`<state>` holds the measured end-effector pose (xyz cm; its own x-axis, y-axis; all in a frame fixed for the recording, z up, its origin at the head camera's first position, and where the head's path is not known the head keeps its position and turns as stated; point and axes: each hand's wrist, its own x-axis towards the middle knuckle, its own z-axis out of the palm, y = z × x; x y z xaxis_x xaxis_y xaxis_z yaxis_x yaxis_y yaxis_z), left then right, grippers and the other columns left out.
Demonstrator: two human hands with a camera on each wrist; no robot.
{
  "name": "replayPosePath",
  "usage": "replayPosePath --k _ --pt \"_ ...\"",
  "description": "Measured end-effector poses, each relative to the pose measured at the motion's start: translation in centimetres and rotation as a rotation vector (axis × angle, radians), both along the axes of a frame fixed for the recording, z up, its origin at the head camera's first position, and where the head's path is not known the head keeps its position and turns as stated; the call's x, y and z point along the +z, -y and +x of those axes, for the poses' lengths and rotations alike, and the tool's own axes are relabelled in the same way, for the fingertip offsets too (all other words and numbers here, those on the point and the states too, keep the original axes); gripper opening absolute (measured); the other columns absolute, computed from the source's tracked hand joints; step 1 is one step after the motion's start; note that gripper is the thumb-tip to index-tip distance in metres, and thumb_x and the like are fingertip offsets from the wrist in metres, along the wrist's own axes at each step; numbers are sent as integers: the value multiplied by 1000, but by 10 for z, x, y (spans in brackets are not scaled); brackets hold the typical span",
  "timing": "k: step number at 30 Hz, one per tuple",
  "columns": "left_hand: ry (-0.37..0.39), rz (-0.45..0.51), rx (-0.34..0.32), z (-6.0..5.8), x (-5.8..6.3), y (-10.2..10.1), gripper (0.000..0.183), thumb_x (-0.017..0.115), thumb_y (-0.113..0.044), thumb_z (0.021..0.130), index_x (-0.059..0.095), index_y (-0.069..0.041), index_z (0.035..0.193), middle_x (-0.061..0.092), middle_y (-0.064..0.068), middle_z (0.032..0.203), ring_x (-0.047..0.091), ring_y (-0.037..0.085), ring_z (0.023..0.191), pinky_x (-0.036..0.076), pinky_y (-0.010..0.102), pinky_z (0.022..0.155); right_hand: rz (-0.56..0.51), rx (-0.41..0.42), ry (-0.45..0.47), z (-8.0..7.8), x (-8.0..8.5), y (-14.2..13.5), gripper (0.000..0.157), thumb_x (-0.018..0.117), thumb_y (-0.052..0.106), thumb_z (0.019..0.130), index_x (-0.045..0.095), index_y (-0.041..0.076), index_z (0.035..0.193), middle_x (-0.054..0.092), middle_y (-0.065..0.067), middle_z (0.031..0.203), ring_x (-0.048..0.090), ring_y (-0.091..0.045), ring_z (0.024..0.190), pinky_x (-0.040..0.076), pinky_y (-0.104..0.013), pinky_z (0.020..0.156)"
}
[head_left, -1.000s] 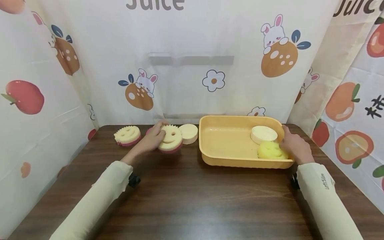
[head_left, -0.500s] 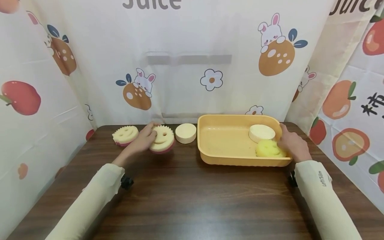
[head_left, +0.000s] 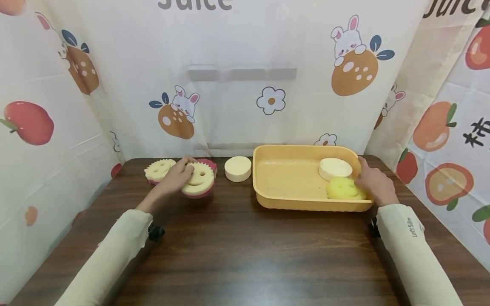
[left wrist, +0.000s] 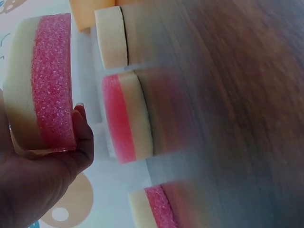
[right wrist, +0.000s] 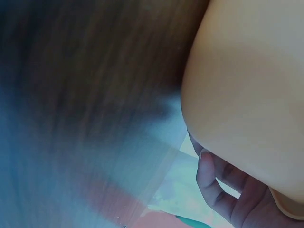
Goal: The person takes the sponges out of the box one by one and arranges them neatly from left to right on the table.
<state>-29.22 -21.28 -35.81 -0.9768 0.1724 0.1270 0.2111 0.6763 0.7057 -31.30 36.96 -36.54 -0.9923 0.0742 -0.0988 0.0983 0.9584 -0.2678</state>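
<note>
In my left hand (head_left: 175, 177) I grip a round smiley-face sponge (head_left: 197, 180), cream on top and pink below, with a jagged edge along its far side. The left wrist view has this held sponge (left wrist: 50, 83) raised off the table, thumb and fingers at its lower end. Behind it a second sponge (head_left: 209, 164) lies pink side up, partly covered in the head view. My right hand (head_left: 377, 182) holds the right end of a yellow-orange plastic tub (head_left: 291, 205); in the right wrist view the fingers (right wrist: 206, 173) curl against its wall.
A cream round sponge (head_left: 238, 169) lies left of the tub. Farther left is another smiley sponge (head_left: 158, 170), cream side up. Inside the tub are a cream disc (head_left: 334, 169) and a yellow smiley sponge (head_left: 344, 189). A printed curtain (head_left: 229, 110) borders the dark wooden table (head_left: 245, 250).
My left hand has carried the smiley sponge leftward and slightly nearer, uncovering more of the pink sponge behind it. The right hand stays on the tub's end.
</note>
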Motion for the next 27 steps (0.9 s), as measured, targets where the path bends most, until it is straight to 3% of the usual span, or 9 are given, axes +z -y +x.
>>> replayPosePath --k 4,8,11,15,27 --pt "6 -5 15 2 -2 4 38 32 -23 102 48 -4 131 52 18 131 47 27 107 37 36 90 1 2 -3 -1 -3 -1 76 43 30 98 1 7 158 49 -43 125 58 -51 98 46 -58 68" --pt "18 -6 30 2 -6 9 38 32 -23 103 48 -4 131 52 18 116 46 26 96 37 33 83 -3 0 -2 -1 -3 -1 76 42 29 98 1 7 158 49 -42 125 58 -49 97 46 -57 67" --pt "19 -4 39 3 -7 13 39 31 -24 103 49 -4 132 52 19 119 46 27 101 37 33 86 1 -2 -7 0 -2 -2 76 41 30 99 1 6 158 49 -43 126 57 -52 100 46 -58 69" --pt "17 5 51 3 -8 18 41 30 -26 103 49 -4 132 52 18 136 44 26 115 35 35 94 5 -10 -14 0 0 -2 77 42 32 99 0 6 158 48 -43 125 57 -51 99 45 -58 69" --pt "67 -48 79 6 -11 42 41 28 -30 104 47 -5 131 49 20 142 42 29 125 35 43 101 -1 -14 6 0 1 0 78 42 34 99 -2 6 158 47 -43 126 56 -51 100 45 -60 73"
